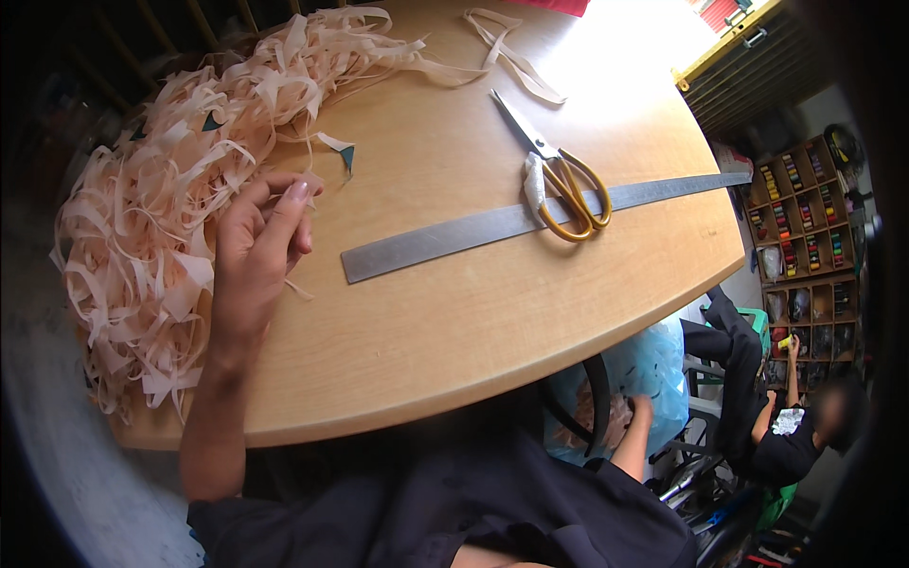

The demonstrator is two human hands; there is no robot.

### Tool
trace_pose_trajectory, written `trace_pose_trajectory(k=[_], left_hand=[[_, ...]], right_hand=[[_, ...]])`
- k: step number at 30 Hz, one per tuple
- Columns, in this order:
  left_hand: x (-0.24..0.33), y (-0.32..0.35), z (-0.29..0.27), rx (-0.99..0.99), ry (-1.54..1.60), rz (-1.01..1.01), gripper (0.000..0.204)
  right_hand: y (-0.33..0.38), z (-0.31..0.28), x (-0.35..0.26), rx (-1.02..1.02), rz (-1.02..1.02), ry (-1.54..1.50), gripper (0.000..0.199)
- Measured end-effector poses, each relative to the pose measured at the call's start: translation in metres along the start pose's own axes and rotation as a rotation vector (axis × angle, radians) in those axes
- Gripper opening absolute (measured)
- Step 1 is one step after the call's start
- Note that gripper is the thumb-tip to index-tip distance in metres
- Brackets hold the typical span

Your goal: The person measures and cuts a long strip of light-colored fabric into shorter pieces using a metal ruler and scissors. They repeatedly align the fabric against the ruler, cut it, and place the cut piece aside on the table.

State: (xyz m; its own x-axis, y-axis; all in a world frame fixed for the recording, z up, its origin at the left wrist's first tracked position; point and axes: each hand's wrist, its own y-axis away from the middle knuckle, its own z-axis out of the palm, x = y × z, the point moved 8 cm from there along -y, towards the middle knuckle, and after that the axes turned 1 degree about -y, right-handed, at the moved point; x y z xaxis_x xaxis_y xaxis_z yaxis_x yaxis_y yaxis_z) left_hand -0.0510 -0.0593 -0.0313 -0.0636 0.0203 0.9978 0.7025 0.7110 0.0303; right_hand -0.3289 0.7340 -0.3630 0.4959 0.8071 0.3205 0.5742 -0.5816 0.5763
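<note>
- Workroom with a pale wood bench [454, 331], its far right corner washed out by bright light; a shelf [800, 204] of coloured spools stands beyond on the right.
- On the bench's left, a large tangled heap of peach strips [142, 256] runs from near to far, with dark green scraps [210, 121] among them.
- Left hand [270, 222]: at the heap's right edge, thumb and fingers pinched together, apparently on a pale strip end [313, 182].
- Right hand [640, 411]: low at the near right, reaching into a blue plastic bag [663, 369] with peach material inside; its fingers are hidden, so their grip cannot be told.
- Scissors [573, 194] with yellow-brown handles lie across a long metal ruler [426, 243], mid-bench; any ruler markings are too faint to read.
- Far right, a person [791, 445] in dark clothes reaches toward the shelf; a white shirt patch is illegible.
</note>
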Motion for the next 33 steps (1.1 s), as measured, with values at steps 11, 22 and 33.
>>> trace_pose_trajectory(k=[11,22,33], left_hand=[[-0.008,0.01,0.025,-0.201,-0.05,-0.033,0.023],[0.006,0.017,0.029,-0.206,-0.154,0.037,0.016],[0.005,0.011,0.01,-0.205,-0.419,0.02,0.018]], right_hand=[[0.375,-0.245,-0.178,1.036,-0.981,-0.867,0.025],[0.694,-0.127,-0.366,-0.21,-2.078,0.1,0.024],[0.617,-0.14,-0.413,-0.304,-1.67,0.307,0.023]])
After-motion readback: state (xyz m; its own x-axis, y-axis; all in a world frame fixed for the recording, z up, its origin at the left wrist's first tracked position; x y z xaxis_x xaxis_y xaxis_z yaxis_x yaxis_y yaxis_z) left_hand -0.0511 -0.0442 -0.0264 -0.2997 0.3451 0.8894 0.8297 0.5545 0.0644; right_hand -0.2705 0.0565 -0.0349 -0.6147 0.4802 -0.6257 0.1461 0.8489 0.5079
